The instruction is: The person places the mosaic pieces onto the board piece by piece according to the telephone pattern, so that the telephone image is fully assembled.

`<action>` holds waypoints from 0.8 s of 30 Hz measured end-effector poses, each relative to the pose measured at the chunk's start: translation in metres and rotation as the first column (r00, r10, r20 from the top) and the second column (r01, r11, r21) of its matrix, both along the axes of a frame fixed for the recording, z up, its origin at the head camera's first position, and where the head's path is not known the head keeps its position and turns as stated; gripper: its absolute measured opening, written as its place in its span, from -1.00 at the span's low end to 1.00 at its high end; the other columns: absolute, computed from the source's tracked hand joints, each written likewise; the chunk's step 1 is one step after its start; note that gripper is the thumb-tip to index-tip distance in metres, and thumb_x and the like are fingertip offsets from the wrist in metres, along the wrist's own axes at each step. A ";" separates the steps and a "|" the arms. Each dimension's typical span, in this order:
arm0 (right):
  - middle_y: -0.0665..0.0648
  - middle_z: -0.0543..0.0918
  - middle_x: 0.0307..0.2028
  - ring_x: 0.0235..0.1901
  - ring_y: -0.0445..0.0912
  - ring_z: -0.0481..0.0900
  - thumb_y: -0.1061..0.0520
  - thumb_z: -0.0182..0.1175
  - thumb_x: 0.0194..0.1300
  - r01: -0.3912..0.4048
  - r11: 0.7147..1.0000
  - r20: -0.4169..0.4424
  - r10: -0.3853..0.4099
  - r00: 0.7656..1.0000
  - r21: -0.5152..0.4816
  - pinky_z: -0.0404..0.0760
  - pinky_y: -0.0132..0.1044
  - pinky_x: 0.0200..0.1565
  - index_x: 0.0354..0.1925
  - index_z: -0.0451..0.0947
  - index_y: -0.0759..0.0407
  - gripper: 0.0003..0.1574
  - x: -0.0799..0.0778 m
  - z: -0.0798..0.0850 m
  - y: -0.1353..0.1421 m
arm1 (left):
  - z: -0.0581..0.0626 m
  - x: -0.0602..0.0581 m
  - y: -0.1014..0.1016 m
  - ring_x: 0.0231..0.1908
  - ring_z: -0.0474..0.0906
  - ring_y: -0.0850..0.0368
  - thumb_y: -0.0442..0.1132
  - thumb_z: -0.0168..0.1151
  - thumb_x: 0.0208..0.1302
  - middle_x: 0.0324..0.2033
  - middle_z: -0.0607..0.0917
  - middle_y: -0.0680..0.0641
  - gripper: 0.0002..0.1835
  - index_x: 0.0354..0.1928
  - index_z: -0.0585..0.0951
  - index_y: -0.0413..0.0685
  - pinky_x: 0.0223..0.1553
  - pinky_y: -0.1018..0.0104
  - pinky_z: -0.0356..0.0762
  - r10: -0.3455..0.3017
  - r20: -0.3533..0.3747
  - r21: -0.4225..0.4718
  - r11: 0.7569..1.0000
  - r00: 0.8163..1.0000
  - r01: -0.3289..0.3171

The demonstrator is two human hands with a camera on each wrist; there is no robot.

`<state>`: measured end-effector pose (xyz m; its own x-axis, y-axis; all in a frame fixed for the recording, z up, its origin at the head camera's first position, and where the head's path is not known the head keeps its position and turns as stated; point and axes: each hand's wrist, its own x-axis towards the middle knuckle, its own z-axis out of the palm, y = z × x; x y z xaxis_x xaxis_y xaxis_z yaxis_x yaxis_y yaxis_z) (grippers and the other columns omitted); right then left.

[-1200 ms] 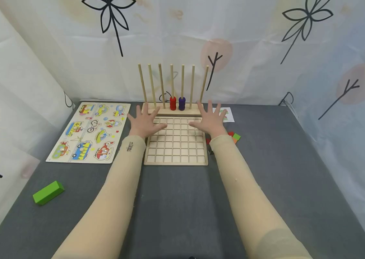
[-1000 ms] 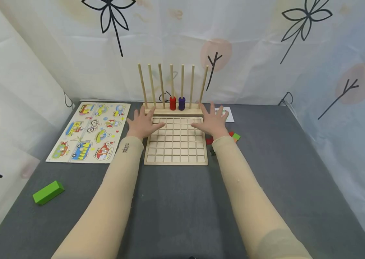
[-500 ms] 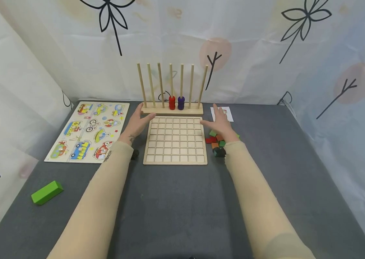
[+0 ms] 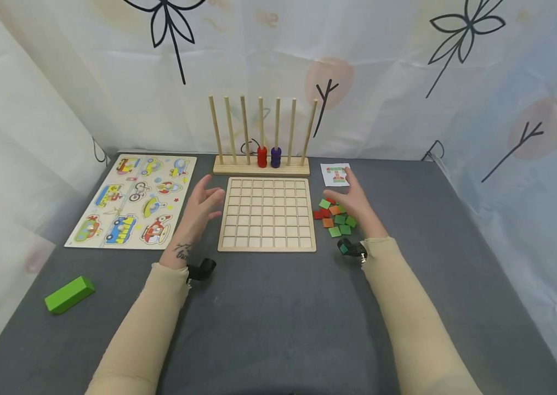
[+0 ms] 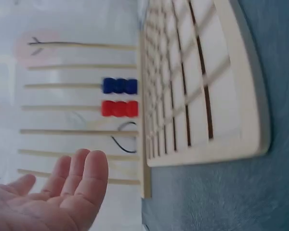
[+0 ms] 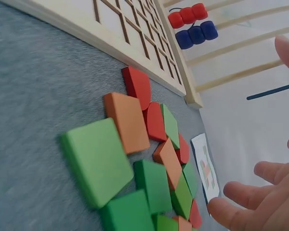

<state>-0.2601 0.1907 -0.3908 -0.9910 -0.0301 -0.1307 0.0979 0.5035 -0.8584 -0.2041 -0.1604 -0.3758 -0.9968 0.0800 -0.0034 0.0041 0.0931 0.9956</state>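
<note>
My left hand point(image 4: 198, 211) hovers just left of the wooden grid board point(image 4: 267, 215), fingers loosely bent and holding nothing. In the left wrist view its relaxed fingers point(image 5: 97, 173) show in front of the peg rack. My right hand point(image 4: 356, 201), also holding nothing, is over the far side of a pile of small coloured tiles point(image 4: 340, 219) right of the board. The right wrist view shows these tiles in red, orange and several greens, lying loose, with the spread fingers point(image 6: 243, 192) beside them. The board's square cells hold no tiles.
Behind the board stands a wooden peg rack point(image 4: 261, 166) with red beads point(image 4: 262, 157) and dark blue beads point(image 4: 276, 157). A printed card point(image 4: 330, 174) lies behind the tiles. At left are a vehicle picture puzzle point(image 4: 130, 200) and a green block point(image 4: 69, 294).
Both hands have drawn back from the rack's front toward the body and moved apart, left hand to the left, right hand to the right. The tiles and card are now uncovered.
</note>
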 end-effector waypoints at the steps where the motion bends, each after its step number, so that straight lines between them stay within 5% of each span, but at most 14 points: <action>1: 0.16 -0.20 0.46 0.40 0.20 -0.10 -0.12 0.24 0.17 0.010 1.000 0.004 -0.010 1.000 -0.018 0.15 0.17 0.25 0.46 -0.37 -0.11 0.21 0.003 -0.001 0.002 | -0.002 0.004 0.000 0.27 0.17 -0.28 -0.01 0.04 0.32 0.31 0.16 -0.35 -0.17 0.46 -0.17 0.00 0.18 -0.19 0.21 0.010 0.007 0.007 1.000 1.000 -0.010; 7: 0.21 -0.19 0.45 0.36 0.24 0.04 0.01 0.25 0.19 0.049 0.995 0.027 -0.047 0.999 -0.087 0.27 0.16 0.18 0.47 -0.37 -0.08 0.20 0.017 -0.003 0.010 | -0.007 0.025 0.000 0.20 0.27 -0.30 0.04 0.07 0.27 0.30 0.18 -0.36 -0.13 0.46 -0.15 0.00 0.14 -0.13 0.29 0.062 0.074 0.019 0.998 0.995 -0.064; 15: 0.29 -0.09 0.42 0.32 0.29 0.09 0.10 0.22 0.21 0.073 0.996 0.026 -0.072 0.997 -0.054 0.26 0.12 0.21 0.47 -0.33 -0.01 0.15 0.033 -0.006 0.022 | -0.021 0.031 -0.003 0.08 0.38 -0.24 0.04 -0.02 0.34 0.25 0.30 -0.34 -0.21 0.46 -0.13 -0.02 0.01 0.11 0.44 0.031 0.223 -0.004 1.000 0.974 -0.031; 20: 0.33 -0.04 0.41 0.28 0.29 0.17 0.09 0.22 0.20 0.078 0.996 0.047 -0.077 0.996 -0.037 0.26 0.14 0.20 0.47 -0.34 0.02 0.16 0.037 -0.011 0.031 | -0.026 0.031 -0.007 -0.01 0.46 -0.19 0.10 0.04 0.30 0.16 0.37 -0.36 -0.14 0.45 -0.11 -0.09 -0.06 0.19 0.49 0.022 0.266 -0.177 0.984 0.964 0.027; 24: 0.35 -0.01 0.39 0.18 0.30 0.30 0.05 0.25 0.18 0.075 0.996 0.049 -0.072 0.996 -0.046 0.32 0.13 0.16 0.47 -0.33 0.05 0.18 0.041 -0.012 0.037 | -0.031 0.028 -0.010 -0.11 0.53 -0.08 0.20 0.15 0.18 0.06 0.45 -0.33 -0.02 0.44 -0.07 -0.13 -0.10 0.19 0.50 -0.016 0.294 -0.363 0.923 0.956 0.127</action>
<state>-0.2187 0.2276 -0.4023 -0.9836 0.0353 -0.1771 0.1738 0.4516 -0.8751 -0.1761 -0.1707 -0.4065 -0.9414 0.0884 -0.3254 -0.2491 0.4681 0.8478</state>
